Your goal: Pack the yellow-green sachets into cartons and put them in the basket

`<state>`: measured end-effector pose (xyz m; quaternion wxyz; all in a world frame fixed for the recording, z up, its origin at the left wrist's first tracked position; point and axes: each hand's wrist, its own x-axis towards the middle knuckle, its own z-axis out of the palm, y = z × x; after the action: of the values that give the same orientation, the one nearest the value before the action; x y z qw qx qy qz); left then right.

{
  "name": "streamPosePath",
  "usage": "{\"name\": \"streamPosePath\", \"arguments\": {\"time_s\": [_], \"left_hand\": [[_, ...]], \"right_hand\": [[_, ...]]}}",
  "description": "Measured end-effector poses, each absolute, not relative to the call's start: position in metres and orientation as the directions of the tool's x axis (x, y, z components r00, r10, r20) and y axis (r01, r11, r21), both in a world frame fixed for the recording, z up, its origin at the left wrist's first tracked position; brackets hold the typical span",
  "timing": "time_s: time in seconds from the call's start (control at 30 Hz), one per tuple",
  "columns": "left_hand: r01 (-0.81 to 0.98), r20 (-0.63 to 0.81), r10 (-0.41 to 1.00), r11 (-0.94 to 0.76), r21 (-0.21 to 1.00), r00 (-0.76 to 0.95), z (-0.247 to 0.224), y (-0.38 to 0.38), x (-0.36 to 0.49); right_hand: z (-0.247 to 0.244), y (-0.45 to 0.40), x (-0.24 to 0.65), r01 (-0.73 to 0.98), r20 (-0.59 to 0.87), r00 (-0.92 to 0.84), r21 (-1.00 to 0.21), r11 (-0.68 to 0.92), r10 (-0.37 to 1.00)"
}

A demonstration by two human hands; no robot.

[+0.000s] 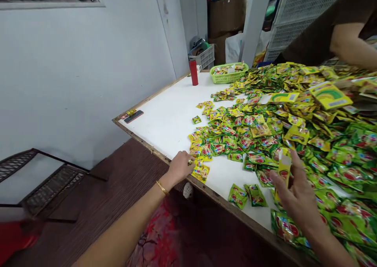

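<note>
My left hand (180,166), a gold bracelet on its wrist, is at the table's near edge with its fingers curled together. It is beside small yellow candy packets (200,172); what lies in its fingertips is mostly hidden. My right hand (299,194) is closed around a narrow yellow carton (284,165), held upright with its white flap end up. Under and around that hand spread many green packets with red watermelon-like pictures. Two green packets (238,195) lie apart on the white table between my hands.
A big heap of packets (265,121) covers the table's right side, with flattened yellow cartons (330,96) on it. Behind stand a red bottle (193,73) and a green basket (228,78). A phone (134,116) lies at the left corner. Another person's arm (350,45) reaches in.
</note>
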<state>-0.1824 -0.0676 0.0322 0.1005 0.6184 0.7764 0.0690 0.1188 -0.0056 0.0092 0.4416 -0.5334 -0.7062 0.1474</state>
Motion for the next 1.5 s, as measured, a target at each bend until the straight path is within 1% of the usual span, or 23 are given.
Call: {"name": "streamPosePath", "arguments": {"time_s": [0.07,0.17,0.3,0.4,0.53,0.57,0.6,0.63,0.67,0.73,0.77,0.8,0.83,0.9,0.97,1.03,1.1,1.17,1.2,1.27,1.33,1.4,1.5], "left_hand": [[0.952,-0.066,0.975,0.223,0.209,-0.214,0.031,-0.060,-0.175],[0.942,-0.056,0.957,0.291,0.169,-0.286,0.034,-0.042,-0.171],[0.955,-0.145,0.954,0.279,0.099,-0.263,0.037,-0.016,-0.178],[0.954,-0.167,0.950,0.283,0.100,-0.264,0.038,-0.009,-0.186],[0.953,-0.112,0.955,0.286,0.099,-0.275,0.052,-0.015,-0.187],[0.951,-0.092,0.957,0.286,0.117,-0.276,0.057,-0.018,-0.183],[0.947,-0.086,0.962,0.271,0.174,-0.260,0.062,-0.021,-0.177],[0.932,-0.107,0.970,0.238,0.272,-0.216,0.065,-0.025,-0.167],[0.898,-0.154,0.979,0.188,0.399,-0.136,0.066,-0.030,-0.156],[0.766,-0.256,0.962,0.091,0.637,0.098,0.062,-0.039,-0.127],[0.729,-0.294,0.935,0.061,0.682,0.197,0.058,-0.042,-0.111],[0.742,-0.313,0.916,0.027,0.670,0.250,0.052,-0.045,-0.097],[0.778,-0.316,0.904,-0.026,0.628,0.286,0.047,-0.046,-0.084],[0.851,-0.286,0.897,-0.158,0.502,0.336,0.038,-0.045,-0.067],[0.874,-0.261,0.880,-0.274,0.401,0.396,0.035,-0.043,-0.060],[0.875,-0.275,0.864,-0.308,0.373,0.421,0.036,-0.042,-0.060],[0.862,-0.305,0.852,-0.280,0.422,0.426,0.039,-0.044,-0.063],[0.825,-0.278,0.875,-0.206,0.527,0.396,0.044,-0.045,-0.068],[0.783,-0.230,0.907,-0.153,0.603,0.354,0.047,-0.043,-0.070],[0.632,-0.090,0.972,-0.068,0.772,0.215,0.054,-0.038,-0.072],[0.468,0.015,0.993,-0.067,0.881,0.113,0.061,-0.031,-0.068],[0.450,0.052,0.991,-0.103,0.887,0.124,0.063,-0.025,-0.058],[0.574,0.038,0.986,-0.126,0.809,0.163,0.059,-0.021,-0.042]], "right_hand": [[0.001,-0.004,0.122,0.631,0.466,-0.048,-0.672,0.388,0.884],[-0.002,-0.001,0.123,0.618,0.511,0.020,-0.682,0.391,0.860],[0.000,0.006,0.125,0.606,0.507,0.096,-0.712,0.354,0.856],[-0.004,0.008,0.129,0.599,0.474,0.114,-0.734,0.320,0.873],[-0.009,0.003,0.130,0.579,0.478,0.098,-0.741,0.341,0.873],[-0.010,0.003,0.130,0.574,0.486,0.105,-0.742,0.346,0.868],[-0.010,0.002,0.129,0.569,0.492,0.119,-0.746,0.347,0.863],[-0.011,0.002,0.129,0.565,0.495,0.138,-0.751,0.342,0.858],[-0.011,0.002,0.129,0.563,0.496,0.155,-0.755,0.336,0.854],[-0.010,0.000,0.130,0.572,0.504,0.162,-0.748,0.335,0.848],[-0.009,-0.002,0.131,0.584,0.512,0.148,-0.736,0.343,0.846],[-0.008,-0.005,0.133,0.598,0.524,0.122,-0.716,0.359,0.843],[-0.006,-0.009,0.135,0.617,0.537,0.086,-0.690,0.378,0.839],[-0.003,-0.022,0.140,0.666,0.551,0.000,-0.623,0.411,0.834],[-0.001,-0.037,0.144,0.720,0.547,-0.073,-0.550,0.424,0.834],[-0.001,-0.051,0.145,0.765,0.548,-0.123,-0.479,0.431,0.828],[-0.004,-0.060,0.144,0.784,0.561,-0.170,-0.420,0.456,0.810],[-0.007,-0.063,0.142,0.792,0.574,-0.214,-0.371,0.484,0.790],[-0.008,-0.063,0.141,0.798,0.578,-0.230,-0.349,0.491,0.783],[-0.009,-0.063,0.138,0.814,0.577,-0.258,-0.302,0.495,0.775],[-0.010,-0.062,0.134,0.820,0.569,-0.288,-0.268,0.505,0.770],[-0.010,-0.061,0.129,0.816,0.564,-0.304,-0.261,0.515,0.768],[-0.012,-0.061,0.123,0.810,0.553,-0.320,-0.261,0.525,0.769]]}}
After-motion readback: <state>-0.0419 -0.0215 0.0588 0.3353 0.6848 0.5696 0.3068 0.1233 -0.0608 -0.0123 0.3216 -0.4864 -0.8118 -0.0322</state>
